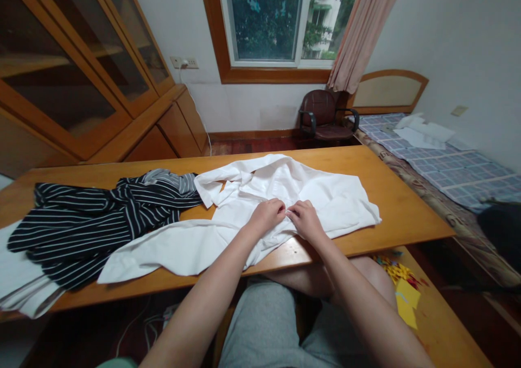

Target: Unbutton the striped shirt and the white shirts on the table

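A white long-sleeved garment, seemingly a shirt (334, 194), lies spread and rumpled across the wooden table (391, 194). One sleeve stretches left along the near edge; the other bends at the back left. My left hand (268, 214) is closed with its fingertips pinching the white cloth near the garment's middle. Close beside it, my right hand (305, 219) also pinches the cloth, thumb and fingers together. The fingertips of both hands nearly meet, and any small detail between them is too fine to make out.
A black-and-white striped garment (93, 216) lies crumpled at the table's left, over another white cloth (24, 281). Yellow pieces (407, 297) lie on a lower wooden surface at right. Beyond the table stand a brown armchair (325, 115) and a bed (456, 162); a glass-door cabinet (93, 53) is left.
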Available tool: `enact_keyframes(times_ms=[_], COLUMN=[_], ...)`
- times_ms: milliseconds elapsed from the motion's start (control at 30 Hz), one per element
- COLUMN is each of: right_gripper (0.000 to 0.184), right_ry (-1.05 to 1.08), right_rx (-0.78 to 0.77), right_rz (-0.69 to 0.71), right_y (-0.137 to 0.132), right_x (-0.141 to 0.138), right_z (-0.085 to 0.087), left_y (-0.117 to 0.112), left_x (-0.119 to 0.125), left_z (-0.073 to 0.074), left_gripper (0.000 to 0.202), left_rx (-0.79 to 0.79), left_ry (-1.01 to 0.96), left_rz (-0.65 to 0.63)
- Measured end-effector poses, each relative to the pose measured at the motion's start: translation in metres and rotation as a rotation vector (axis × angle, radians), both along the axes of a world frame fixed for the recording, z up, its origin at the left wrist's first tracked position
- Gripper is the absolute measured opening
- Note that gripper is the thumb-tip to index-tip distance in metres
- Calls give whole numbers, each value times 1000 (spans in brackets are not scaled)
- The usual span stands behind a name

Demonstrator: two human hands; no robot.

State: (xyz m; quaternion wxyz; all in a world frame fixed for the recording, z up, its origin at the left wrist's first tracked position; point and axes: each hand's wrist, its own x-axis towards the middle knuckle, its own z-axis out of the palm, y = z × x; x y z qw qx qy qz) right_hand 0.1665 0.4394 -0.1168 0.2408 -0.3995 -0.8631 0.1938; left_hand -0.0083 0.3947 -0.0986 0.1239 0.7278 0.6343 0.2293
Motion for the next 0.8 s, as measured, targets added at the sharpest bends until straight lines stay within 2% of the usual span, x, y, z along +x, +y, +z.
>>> enact_keyframes(times_ms=[267, 433, 567, 667, 733, 800], right_gripper=[10, 12, 17, 21, 22, 20], right_ry=[56, 123, 197, 261, 291, 283], right_rx=[35, -79, -283, -436, -471, -444], right_rz=[104, 112, 75, 4, -37, -60], right_y=[8, 9, 9, 9, 9, 9], right_x=[5, 6, 7, 7, 6, 5], right_z=[-5, 3, 9, 8, 7, 9], left_y=[7, 8, 8, 3, -3, -12], left_x=[-10, -14, -13, -11, -9, -7], left_z=[-10, -15, -15, -12, -8, -3], left_gripper=[15, 18, 17, 15, 14, 14], left_rx=[-99, -140, -136, -74, 8, 82], left_ry=[-274, -411, -410, -364, -286, -165], left_rz=[-32, -61, -67, -69, -53, -30])
